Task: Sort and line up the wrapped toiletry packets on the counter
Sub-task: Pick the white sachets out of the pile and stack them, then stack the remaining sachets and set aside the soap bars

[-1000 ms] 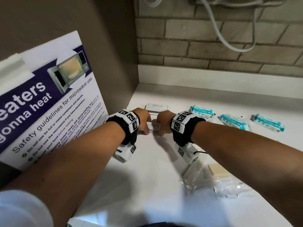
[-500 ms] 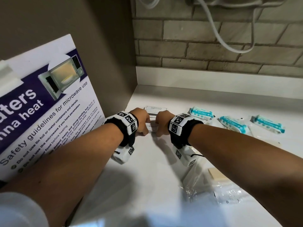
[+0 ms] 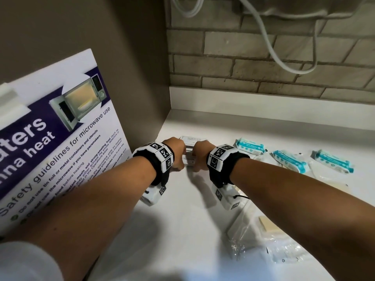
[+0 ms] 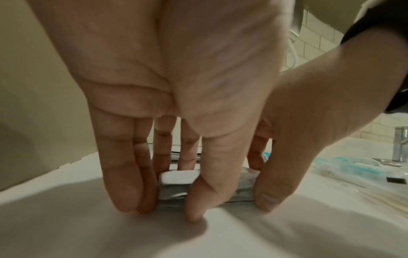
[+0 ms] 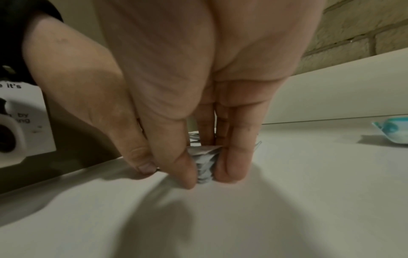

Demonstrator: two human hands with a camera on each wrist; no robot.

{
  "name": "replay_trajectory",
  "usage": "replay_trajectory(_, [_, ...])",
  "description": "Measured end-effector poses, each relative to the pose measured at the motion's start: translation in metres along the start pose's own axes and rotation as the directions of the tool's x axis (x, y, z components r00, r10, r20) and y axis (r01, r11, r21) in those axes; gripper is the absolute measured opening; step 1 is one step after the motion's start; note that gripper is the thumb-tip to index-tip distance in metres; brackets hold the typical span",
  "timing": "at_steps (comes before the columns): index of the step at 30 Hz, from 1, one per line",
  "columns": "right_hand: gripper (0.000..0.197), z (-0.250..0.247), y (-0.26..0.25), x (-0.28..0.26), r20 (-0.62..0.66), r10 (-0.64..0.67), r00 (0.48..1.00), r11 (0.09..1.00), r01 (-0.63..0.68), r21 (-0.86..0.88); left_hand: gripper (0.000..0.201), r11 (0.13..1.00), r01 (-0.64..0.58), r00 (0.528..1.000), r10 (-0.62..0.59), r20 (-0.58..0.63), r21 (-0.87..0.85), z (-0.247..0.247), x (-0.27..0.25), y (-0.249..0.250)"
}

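Note:
A small stack of white sachets [image 3: 189,161] stands on the white counter [image 3: 182,230] near the back left corner. My left hand [image 3: 176,157] pinches the stack's left end [image 4: 176,181] between thumb and fingers. My right hand [image 3: 199,157] pinches the right end [image 5: 205,165] the same way. My left hand [image 4: 163,204] and right hand [image 5: 205,174] both have their fingertips down on the counter. Just behind the hands lies a white shampoo packet [image 3: 193,139]. Three teal packets [image 3: 250,147] [image 3: 290,163] [image 3: 332,162] lie in a row to the right.
Clear-wrapped packets, one with a beige bar [image 3: 269,225], lie crumpled at the near right. A microwave safety poster [image 3: 60,138] leans on the left side wall. A white cable [image 3: 269,41] hangs on the brick wall behind. A metal fixture [image 4: 400,144] stands far right.
Both hands stay on the sachet stack at the same spot. Only the head view has shifted slightly.

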State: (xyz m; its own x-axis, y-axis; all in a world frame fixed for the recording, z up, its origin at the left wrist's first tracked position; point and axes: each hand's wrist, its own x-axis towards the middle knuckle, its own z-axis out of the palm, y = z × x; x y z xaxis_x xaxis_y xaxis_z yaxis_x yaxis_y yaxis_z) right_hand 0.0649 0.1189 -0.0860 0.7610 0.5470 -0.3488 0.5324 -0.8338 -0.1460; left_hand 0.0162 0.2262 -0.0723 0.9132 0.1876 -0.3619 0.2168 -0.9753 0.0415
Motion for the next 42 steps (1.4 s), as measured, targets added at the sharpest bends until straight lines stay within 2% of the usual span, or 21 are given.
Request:
replay_trajectory(4, [0.028, -0.001, 0.001, -0.008, 0.006, -0.02, 1.0, 1.0, 0.02, 0.012, 0.038, 1.0, -0.016, 1.0, 0.016, 0.006, 0.02, 0.0, 0.0, 0.0])
replay_trajectory(6, [0.013, -0.004, 0.003, -0.017, -0.001, -0.056, 0.998, 0.998, 0.056, 0.005, 0.038, 0.999, -0.024, 1.0, 0.025, -0.005, 0.038, -0.001, 0.0, -0.001])
replay_trajectory(7, [0.019, -0.004, 0.006, -0.022, -0.014, -0.072, 0.997, 0.997, 0.072, 0.012, 0.042, 0.999, -0.028, 1.0, 0.028, -0.008, 0.041, -0.002, -0.001, -0.001])
replay_trajectory(9, [0.047, -0.008, 0.014, -0.034, -0.07, -0.066, 0.995, 0.994, 0.071, 0.077, 0.052, 0.998, -0.021, 1.0, 0.022, -0.02, 0.051, -0.006, -0.005, 0.001])
replay_trajectory(10, [0.052, -0.011, 0.02, -0.041, -0.108, -0.059, 0.992, 0.991, 0.071, 0.11, 0.054, 0.998, -0.022, 0.999, 0.024, -0.032, 0.058, -0.008, -0.008, 0.003])
replay_trajectory(11, [0.052, -0.017, 0.026, -0.049, -0.139, -0.062, 0.988, 0.987, 0.081, 0.136, 0.054, 0.997, -0.032, 0.998, 0.036, -0.052, 0.064, -0.011, -0.01, 0.005])
replay_trajectory(13, [0.041, -0.027, 0.048, -0.064, -0.162, -0.039, 0.986, 0.986, 0.064, 0.151, 0.052, 0.995, -0.074, 0.991, 0.081, -0.103, 0.071, -0.019, -0.017, 0.015])
replay_trajectory(15, [0.032, -0.038, 0.074, -0.081, -0.118, 0.031, 0.993, 0.997, -0.022, 0.079, 0.047, 0.987, -0.152, 0.979, 0.157, -0.127, 0.045, -0.023, -0.022, 0.033])
replay_trajectory(18, [0.034, -0.043, 0.116, -0.095, -0.003, 0.191, 0.982, 0.978, -0.191, -0.087, 0.037, 0.961, -0.27, 0.958, 0.263, -0.113, -0.057, -0.02, -0.028, 0.073])
replay_trajectory(20, [0.035, -0.041, 0.142, -0.102, 0.024, 0.263, 0.965, 0.954, -0.256, -0.158, 0.038, 0.953, -0.291, 0.954, 0.283, -0.093, -0.088, -0.011, -0.033, 0.101])
replay_trajectory(23, [0.029, -0.034, 0.173, -0.109, -0.026, 0.336, 0.941, 0.929, -0.336, -0.157, 0.051, 0.962, -0.266, 0.964, 0.265, -0.025, -0.066, 0.006, -0.038, 0.127])
replay_trajectory(25, [0.033, -0.031, 0.19, -0.112, -0.093, 0.363, 0.927, 0.919, -0.373, -0.125, 0.058, 0.973, -0.229, 0.973, 0.229, 0.001, -0.029, 0.015, -0.036, 0.137])
replay_trajectory(28, [0.046, -0.023, 0.213, -0.108, -0.151, 0.386, 0.91, 0.916, -0.398, -0.056, 0.046, 0.985, -0.17, 0.985, 0.17, 0.002, -0.029, 0.017, -0.033, 0.146])
replay_trajectory(31, [0.066, -0.009, 0.241, -0.085, -0.114, 0.398, 0.91, 0.91, -0.407, -0.075, 0.043, 0.99, -0.123, 0.992, 0.124, 0.011, -0.071, 0.014, -0.039, 0.156])
replay_trajectory(33, [0.078, 0.016, 0.282, -0.046, -0.066, 0.414, 0.908, 0.906, -0.418, -0.072, 0.041, 0.99, -0.11, 0.994, 0.112, 0.012, -0.084, 0.014, -0.041, 0.165])
replay_trajectory(36, [0.082, 0.031, 0.306, -0.017, -0.008, 0.384, 0.923, 0.923, -0.384, -0.022, 0.037, 0.993, -0.075, 0.995, 0.08, 0.056, -0.089, 0.013, -0.039, 0.175])
replay_trajectory(38, [0.078, 0.01, 0.281, -0.043, -0.039, 0.348, 0.937, 0.936, -0.349, -0.045, 0.035, 0.993, -0.045, 0.996, 0.054, 0.075, -0.107, 0.011, -0.038, 0.178])
replay_trajectory(40, [0.062, -0.014, 0.255, -0.074, -0.101, 0.277, 0.956, 0.961, -0.278, 0.004, 0.034, 0.993, -0.028, 0.996, 0.038, 0.084, -0.114, 0.009, -0.036, 0.181])
replay_trajectory(42, [0.047, -0.024, 0.252, -0.083, -0.13, 0.261, 0.957, 0.965, -0.253, 0.076, 0.033, 0.992, -0.02, 0.997, 0.03, 0.074, -0.123, 0.003, -0.033, 0.184])
